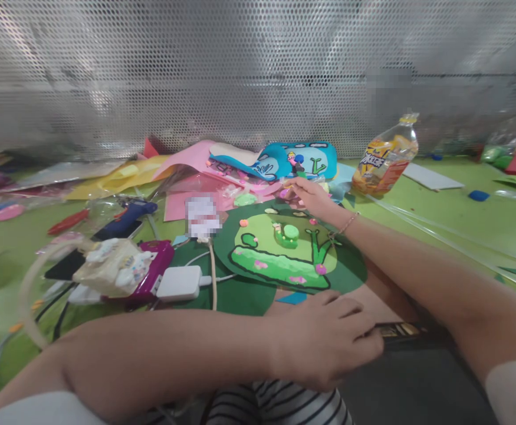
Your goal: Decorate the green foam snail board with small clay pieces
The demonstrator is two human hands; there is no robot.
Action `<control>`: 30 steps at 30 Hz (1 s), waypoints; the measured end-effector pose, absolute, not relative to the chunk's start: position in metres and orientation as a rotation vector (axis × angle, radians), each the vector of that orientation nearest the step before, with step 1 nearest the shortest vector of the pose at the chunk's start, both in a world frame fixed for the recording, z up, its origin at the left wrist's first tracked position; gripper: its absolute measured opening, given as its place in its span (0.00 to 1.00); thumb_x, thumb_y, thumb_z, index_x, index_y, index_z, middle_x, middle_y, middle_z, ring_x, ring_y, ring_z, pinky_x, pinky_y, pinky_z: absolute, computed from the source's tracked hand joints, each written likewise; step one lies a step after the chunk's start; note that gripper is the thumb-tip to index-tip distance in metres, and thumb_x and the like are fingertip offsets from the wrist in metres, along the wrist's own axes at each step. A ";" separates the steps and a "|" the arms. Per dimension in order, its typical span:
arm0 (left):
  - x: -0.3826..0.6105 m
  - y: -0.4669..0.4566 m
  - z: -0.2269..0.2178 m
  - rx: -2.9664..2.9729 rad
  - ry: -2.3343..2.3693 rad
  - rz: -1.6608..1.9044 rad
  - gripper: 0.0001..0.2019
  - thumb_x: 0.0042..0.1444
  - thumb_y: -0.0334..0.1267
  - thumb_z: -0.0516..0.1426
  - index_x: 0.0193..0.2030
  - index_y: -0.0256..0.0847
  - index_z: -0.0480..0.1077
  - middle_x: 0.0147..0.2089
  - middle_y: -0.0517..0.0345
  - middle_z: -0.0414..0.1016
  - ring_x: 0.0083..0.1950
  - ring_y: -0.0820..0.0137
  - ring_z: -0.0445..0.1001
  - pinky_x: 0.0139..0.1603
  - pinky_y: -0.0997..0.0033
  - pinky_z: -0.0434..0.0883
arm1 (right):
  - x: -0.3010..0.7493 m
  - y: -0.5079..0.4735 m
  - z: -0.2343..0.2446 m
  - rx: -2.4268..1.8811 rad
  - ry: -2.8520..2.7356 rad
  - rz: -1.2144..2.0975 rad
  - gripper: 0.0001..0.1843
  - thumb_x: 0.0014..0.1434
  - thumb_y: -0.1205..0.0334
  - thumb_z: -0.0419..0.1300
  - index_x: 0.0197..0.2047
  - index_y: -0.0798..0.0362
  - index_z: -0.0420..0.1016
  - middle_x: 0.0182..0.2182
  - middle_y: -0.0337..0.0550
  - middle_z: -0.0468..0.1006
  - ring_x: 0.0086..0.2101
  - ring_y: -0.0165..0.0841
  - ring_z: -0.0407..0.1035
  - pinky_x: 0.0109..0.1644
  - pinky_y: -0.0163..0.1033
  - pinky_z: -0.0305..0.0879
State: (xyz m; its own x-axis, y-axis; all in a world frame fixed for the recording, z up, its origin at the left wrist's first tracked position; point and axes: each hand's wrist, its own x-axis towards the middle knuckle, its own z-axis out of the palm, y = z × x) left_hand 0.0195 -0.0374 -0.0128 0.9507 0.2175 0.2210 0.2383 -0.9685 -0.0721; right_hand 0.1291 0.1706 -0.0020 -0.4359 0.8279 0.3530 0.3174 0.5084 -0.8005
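Observation:
My right hand [308, 195] reaches forward over a green felt craft piece [284, 251] and pinches a small pale piece at its far edge; I cannot name what it is. A thin bracelet circles that wrist. My left hand [328, 339] rests near my lap with the fingers curled, lying on the edge of a dark flat object [401, 330]. The felt piece shows light green shapes with small pink dots and a raised green round bit.
A blue felt craft [293, 160] and pink sheets [196, 177] lie behind. A plastic bottle [385, 156] leans at the right. A glue gun [129, 213], a white charger [178, 283], cables, a magenta case and a clear bag sit left. A perforated metal wall stands behind.

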 end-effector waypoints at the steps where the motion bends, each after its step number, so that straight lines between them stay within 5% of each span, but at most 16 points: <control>1: 0.019 -0.038 -0.013 -3.008 -0.353 -0.323 0.19 0.58 0.39 0.49 0.54 0.34 0.63 0.51 0.48 0.65 0.52 0.63 0.63 0.49 0.63 0.62 | 0.129 0.171 -0.002 -0.923 -2.004 0.832 0.15 0.63 0.59 0.45 0.44 0.54 0.69 0.36 0.44 0.75 0.35 0.30 0.69 0.35 0.35 0.70; 12: 0.019 -0.038 -0.013 -3.012 -0.343 -0.326 0.19 0.56 0.39 0.50 0.53 0.33 0.63 0.51 0.48 0.65 0.53 0.62 0.62 0.48 0.62 0.62 | 0.124 0.163 -0.005 -0.862 -2.470 0.345 0.15 0.64 0.64 0.45 0.46 0.56 0.71 0.41 0.48 0.76 0.42 0.36 0.69 0.49 0.43 0.64; 30: 0.018 -0.037 -0.014 -3.041 -0.342 -0.336 0.20 0.56 0.38 0.51 0.54 0.33 0.62 0.50 0.50 0.65 0.54 0.62 0.61 0.50 0.61 0.62 | 0.121 0.159 -0.009 -0.849 -2.578 0.101 0.18 0.65 0.63 0.42 0.49 0.57 0.70 0.47 0.52 0.74 0.47 0.39 0.68 0.52 0.47 0.62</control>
State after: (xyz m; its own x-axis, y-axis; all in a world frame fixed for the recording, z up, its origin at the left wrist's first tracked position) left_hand 0.0184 -0.0371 -0.0137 0.9516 0.2122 0.2224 0.2259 -0.9734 -0.0381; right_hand 0.1207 0.1588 -0.0091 -0.7242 0.5823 0.3694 0.5516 0.8107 -0.1964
